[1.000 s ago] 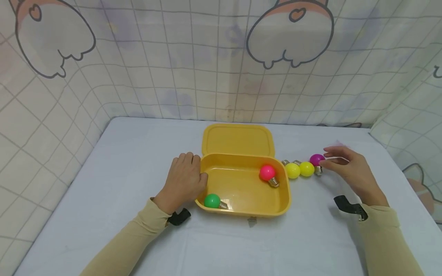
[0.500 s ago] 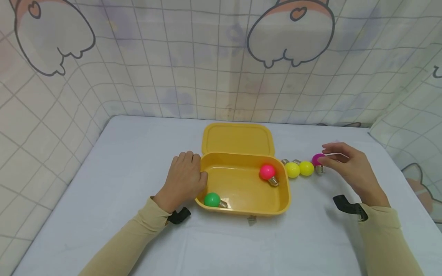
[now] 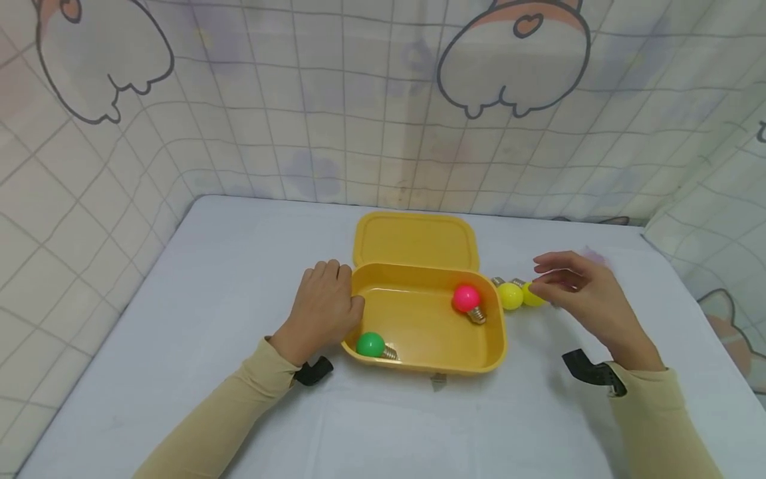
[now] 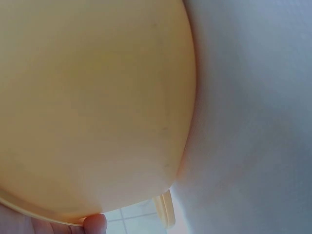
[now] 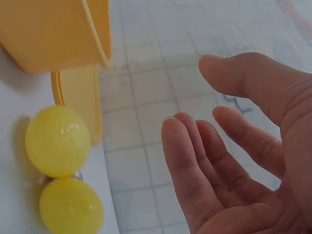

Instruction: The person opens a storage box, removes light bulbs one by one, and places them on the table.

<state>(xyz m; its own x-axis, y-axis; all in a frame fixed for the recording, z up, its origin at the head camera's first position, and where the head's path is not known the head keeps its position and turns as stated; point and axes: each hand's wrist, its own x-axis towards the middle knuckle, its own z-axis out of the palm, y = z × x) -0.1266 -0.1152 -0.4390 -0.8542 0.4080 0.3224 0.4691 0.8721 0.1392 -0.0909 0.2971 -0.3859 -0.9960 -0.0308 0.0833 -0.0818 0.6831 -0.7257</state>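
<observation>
My left hand (image 3: 323, 303) grips the left rim of a yellow plastic box (image 3: 413, 326); in the left wrist view its fingertips (image 4: 95, 224) curl over that rim. Inside the box lie a pink light bulb (image 3: 466, 298) at the right and a green light bulb (image 3: 370, 344) at the front left. Two yellow light bulbs (image 3: 510, 296) rest on the table beside the box's right wall. Above the farther-right one hovers my right hand (image 3: 589, 303), bent but holding nothing; the right wrist view shows its thumb and fingers (image 5: 187, 175) apart. The purple bulb is hidden behind this hand.
The box's yellow lid (image 3: 415, 239) lies folded back behind it. A white cloth covers the table (image 3: 239, 253). Grid-patterned curtains (image 3: 359, 133) hang along the back and both sides. A small grey tab (image 3: 439, 382) shows at the box's front.
My right hand has moved left from the purple bulb to over the yellow bulbs, without a bulb in its fingers. My left hand stays on the box rim. The head view has shifted slightly.
</observation>
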